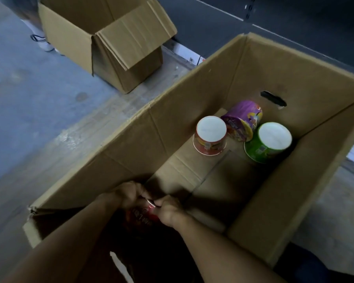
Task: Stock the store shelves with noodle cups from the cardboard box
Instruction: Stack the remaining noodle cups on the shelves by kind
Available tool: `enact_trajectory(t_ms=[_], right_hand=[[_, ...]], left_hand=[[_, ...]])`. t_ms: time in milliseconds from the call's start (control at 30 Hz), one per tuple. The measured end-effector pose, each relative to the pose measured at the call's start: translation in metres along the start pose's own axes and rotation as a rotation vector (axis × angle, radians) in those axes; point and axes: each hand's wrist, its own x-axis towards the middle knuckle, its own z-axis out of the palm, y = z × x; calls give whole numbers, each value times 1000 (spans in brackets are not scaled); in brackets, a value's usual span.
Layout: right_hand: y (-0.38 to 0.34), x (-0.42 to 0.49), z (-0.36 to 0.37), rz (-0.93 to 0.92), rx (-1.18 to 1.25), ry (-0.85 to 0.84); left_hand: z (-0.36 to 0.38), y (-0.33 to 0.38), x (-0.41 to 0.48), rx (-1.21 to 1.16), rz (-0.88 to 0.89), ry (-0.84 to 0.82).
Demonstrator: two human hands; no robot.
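Note:
A large open cardboard box [192, 92] stands on the floor in front of me. Both my hands reach into its shadowed near corner. My left hand [129, 194] and my right hand [169, 210] grip a red noodle cup [144, 214] between them, and the cup is partly hidden by my fingers. At the far end of the box lie three more cups. An orange-red cup [209, 135] and a green cup [268, 142] stand upside down. A purple cup [242, 119] lies tilted on its side between them.
A second open cardboard box [102, 37] stands further back on the left. Dark store shelving [294, 27] runs along the top right behind the boxes. Someone's shoe and leg [42, 41] show beside the far box. Grey floor lies to the left.

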Motion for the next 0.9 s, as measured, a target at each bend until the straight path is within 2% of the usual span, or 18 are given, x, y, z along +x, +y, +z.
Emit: enact_trajectory(t_ms=[100, 167, 333, 467, 700, 900], right_hand=[[1, -1, -17, -4, 83, 30], [1, -2, -33, -4, 112, 33], [-2, -13, -79, -2, 93, 33], [-7, -38, -126, -23, 68, 29], [-25, -124, -217, -87, 86, 9], [-64, -232, -297, -183, 92, 124]], left_hand=[[-7, 26, -4, -29, -46, -8], [-13, 43, -6, -80, -13, 24], [-22, 80, -5, -268, -29, 88], [-41, 116, -6, -278, 5, 139], [-99, 223, -46, -284, -24, 217], [-173, 329, -108, -283, 33, 267]])
